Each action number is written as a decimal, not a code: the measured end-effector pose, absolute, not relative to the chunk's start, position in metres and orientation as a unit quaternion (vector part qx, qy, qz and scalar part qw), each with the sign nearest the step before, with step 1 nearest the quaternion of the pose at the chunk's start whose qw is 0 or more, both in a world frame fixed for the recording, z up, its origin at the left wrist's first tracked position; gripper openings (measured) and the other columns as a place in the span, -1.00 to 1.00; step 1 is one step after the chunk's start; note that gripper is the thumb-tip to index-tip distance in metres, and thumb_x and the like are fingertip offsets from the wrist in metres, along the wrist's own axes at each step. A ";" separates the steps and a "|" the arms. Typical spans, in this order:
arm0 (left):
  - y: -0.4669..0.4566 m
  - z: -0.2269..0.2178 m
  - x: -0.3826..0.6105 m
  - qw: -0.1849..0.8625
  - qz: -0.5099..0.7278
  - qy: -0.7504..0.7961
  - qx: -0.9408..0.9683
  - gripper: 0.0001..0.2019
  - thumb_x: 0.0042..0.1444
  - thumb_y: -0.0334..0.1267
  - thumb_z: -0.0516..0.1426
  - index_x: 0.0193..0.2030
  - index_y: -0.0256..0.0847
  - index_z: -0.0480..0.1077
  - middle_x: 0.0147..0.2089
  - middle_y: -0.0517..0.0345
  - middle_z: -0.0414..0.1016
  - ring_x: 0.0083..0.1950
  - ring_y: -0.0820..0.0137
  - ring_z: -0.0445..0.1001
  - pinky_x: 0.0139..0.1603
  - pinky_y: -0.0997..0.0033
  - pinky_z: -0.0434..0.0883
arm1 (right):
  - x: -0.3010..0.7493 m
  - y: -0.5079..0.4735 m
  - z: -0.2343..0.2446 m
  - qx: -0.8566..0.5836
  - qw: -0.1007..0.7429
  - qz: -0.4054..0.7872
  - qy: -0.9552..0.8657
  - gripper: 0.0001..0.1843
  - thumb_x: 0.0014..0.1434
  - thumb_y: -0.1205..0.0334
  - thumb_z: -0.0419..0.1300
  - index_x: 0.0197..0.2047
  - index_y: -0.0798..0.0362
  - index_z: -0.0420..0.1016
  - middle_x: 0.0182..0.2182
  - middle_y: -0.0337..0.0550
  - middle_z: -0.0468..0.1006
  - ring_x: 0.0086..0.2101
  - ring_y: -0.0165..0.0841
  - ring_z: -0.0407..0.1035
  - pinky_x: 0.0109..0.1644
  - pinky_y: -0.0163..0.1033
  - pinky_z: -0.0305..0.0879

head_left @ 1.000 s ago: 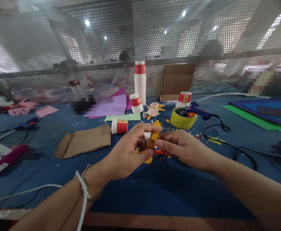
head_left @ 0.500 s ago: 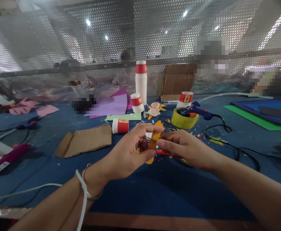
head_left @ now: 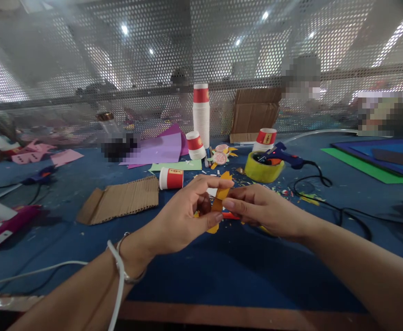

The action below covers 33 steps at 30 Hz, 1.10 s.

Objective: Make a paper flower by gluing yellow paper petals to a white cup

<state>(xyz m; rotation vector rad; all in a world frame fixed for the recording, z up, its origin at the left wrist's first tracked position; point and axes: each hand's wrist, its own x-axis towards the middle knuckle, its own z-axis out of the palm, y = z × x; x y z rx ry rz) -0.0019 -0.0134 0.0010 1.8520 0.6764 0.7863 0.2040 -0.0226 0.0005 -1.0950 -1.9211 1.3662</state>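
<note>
My left hand grips a strip of orange-yellow paper between thumb and fingers, holding it upright over the table. The fingertips of my right hand are closed at the paper's right edge and pinch it there. Some of those fingers are hidden behind the hand. Under the hands a red strip-like thing shows in part; its kind is unclear. A paper cup lies on its side just beyond my left hand. Past my right hand, a blue glue gun rests on a roll of yellow tape.
Corrugated cardboard lies at left. A tall stack of paper cups stands before the perforated metal screen. Purple paper and green paper lie on the blue table. A black cord runs across the right side.
Both hands keep their hold on the orange-yellow paper, which has tilted slightly. My right fingertips have shifted a little to the left. The view has moved slightly.
</note>
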 end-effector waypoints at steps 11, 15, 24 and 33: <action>-0.011 -0.003 -0.005 0.500 0.318 0.274 0.758 -0.51 0.19 -0.38 0.21 0.26 -0.08 0.29 0.10 0.03 0.29 -0.27 0.51 0.31 -0.29 0.42 0.37 | 0.204 -0.024 0.000 -0.418 0.273 0.484 -0.719 -0.39 0.19 -0.37 0.10 -0.47 0.06 0.37 -0.57 -0.32 0.19 -0.58 -0.49 0.03 -0.57 -0.31 -0.09; -0.010 -0.003 -0.006 0.507 0.312 0.271 0.757 -0.51 0.19 -0.37 0.22 0.26 -0.09 0.29 0.05 0.03 0.31 -0.27 0.49 0.32 -0.32 0.42 0.37 | 0.204 -0.023 0.001 -0.418 0.266 0.483 -0.722 -0.42 0.17 -0.34 0.15 -0.48 0.05 0.36 -0.56 -0.31 0.21 -0.55 -0.47 0.06 -0.53 -0.31 -0.02; -0.011 0.001 -0.004 0.508 0.313 0.282 0.752 -0.52 0.13 -0.37 0.24 0.19 -0.10 0.32 -0.04 0.08 0.34 -0.32 0.50 0.30 -0.36 0.41 0.33 | 0.204 -0.023 -0.001 -0.421 0.281 0.451 -0.735 -0.36 0.21 -0.40 0.04 -0.54 0.01 0.22 -0.61 -0.36 0.11 -0.59 -0.49 -0.03 -0.56 -0.30 -0.14; 0.008 0.010 -0.019 0.470 0.358 0.374 0.715 -0.47 0.14 -0.29 0.23 0.25 -0.21 0.24 -0.54 0.38 0.13 -0.52 0.51 0.09 -0.52 0.44 0.07 | 0.219 -0.014 0.002 -0.492 0.170 0.314 -0.794 -0.46 0.25 -0.25 0.11 -0.52 0.03 0.34 -0.60 -0.28 0.30 -0.55 -0.43 0.14 -0.47 -0.25 -0.03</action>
